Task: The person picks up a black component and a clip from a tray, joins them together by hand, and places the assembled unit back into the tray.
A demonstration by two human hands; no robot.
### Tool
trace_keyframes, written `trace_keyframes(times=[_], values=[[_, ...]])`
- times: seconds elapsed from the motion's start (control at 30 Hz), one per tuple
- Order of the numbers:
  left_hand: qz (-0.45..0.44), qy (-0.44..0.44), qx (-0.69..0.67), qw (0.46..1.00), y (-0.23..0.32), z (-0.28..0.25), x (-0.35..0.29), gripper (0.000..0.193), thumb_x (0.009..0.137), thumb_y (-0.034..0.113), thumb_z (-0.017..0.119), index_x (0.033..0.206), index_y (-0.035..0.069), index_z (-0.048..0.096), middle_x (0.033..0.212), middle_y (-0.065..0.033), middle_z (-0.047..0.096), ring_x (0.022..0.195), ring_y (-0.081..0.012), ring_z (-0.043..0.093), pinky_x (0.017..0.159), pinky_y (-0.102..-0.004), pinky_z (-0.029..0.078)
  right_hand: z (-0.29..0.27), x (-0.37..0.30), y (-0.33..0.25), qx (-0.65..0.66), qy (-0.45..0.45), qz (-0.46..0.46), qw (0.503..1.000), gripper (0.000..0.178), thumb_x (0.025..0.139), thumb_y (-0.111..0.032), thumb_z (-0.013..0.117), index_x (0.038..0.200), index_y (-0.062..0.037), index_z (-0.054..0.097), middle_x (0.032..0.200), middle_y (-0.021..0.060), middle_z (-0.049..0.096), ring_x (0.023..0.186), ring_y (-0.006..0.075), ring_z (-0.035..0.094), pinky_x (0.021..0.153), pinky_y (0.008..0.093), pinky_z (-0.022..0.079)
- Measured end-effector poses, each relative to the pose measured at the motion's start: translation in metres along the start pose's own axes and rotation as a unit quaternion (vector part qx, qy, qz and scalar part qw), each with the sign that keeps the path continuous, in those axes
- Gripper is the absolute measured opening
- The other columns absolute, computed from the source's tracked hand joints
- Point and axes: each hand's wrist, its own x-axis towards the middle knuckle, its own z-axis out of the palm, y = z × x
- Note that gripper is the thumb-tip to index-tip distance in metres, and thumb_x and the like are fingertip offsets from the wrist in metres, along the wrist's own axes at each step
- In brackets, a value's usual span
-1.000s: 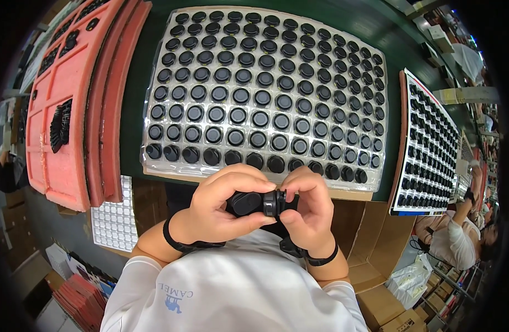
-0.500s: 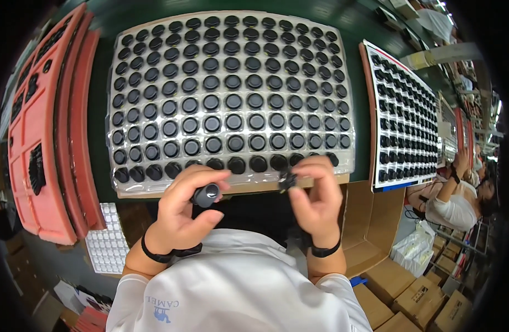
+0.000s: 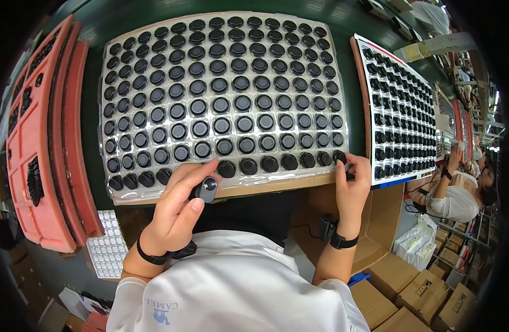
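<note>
A small round black part (image 3: 339, 157) sits at the right end of the nearest row of a clear plastic tray (image 3: 299, 174), pinched in the grip of the right hand (image 3: 355, 176) between thumb and fingertips. Well to the left of that grip, the left hand (image 3: 176, 207) closes around a black rounded piece (image 3: 206, 190) – its glossy end facing up – just above the tray's near edge. Beyond both grips, the tray spreads out in rows of similar round black parts on a dark green table (image 3: 92, 110). To the right of the right grip stands a white tray (image 3: 379, 178) of black parts; below it, an open cardboard box (image 3: 370, 252). Far left of the left grip lean pink foam trays (image 3: 50, 182). A person in a white top (image 3: 451, 202) is at the far right.
</note>
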Motion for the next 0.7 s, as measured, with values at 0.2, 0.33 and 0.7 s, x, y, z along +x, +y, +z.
trace_keyframes(times=[0.2,0.33,0.7], values=[[0.003,0.038,-0.015,0.999,-0.004,0.005,-0.005,0.053,0.080,0.005,0.064,0.128,-0.005,0.045,0.106,-0.0157,0.056,0.096,-0.0246,0.052,0.088,-0.0344,0.041,-0.003,0.006,-0.016,-0.028,0.004,-0.069,0.997,0.023,0.077,0.000,0.065,0.100,-0.0011,0.062,0.091,0.0079,0.055,0.077,0.0183,0.050,0.068,0.0279,0.042],[0.005,0.028,-0.028,0.999,-0.007,0.004,-0.005,0.058,0.074,0.004,0.071,0.127,-0.002,0.047,0.104,-0.0136,0.057,0.094,-0.0242,0.054,0.086,-0.0345,0.043,-0.002,0.001,-0.064,0.129,-0.060,-0.062,0.988,0.023,0.076,0.000,0.066,0.099,-0.0006,0.062,0.094,0.0107,0.056,0.081,0.0215,0.052,0.070,0.0297,0.043],[0.045,0.074,0.002,0.996,-0.006,-0.021,-0.031,0.056,0.075,0.003,0.071,0.126,0.002,0.047,0.102,-0.0107,0.054,0.090,-0.0203,0.055,0.082,-0.0309,0.044,0.048,-0.012,-0.176,0.417,-0.323,-0.175,0.832,0.030,0.075,-0.002,0.070,0.104,-0.0009,0.060,0.090,0.0098,0.058,0.080,0.0220,0.056,0.073,0.0309,0.046]])
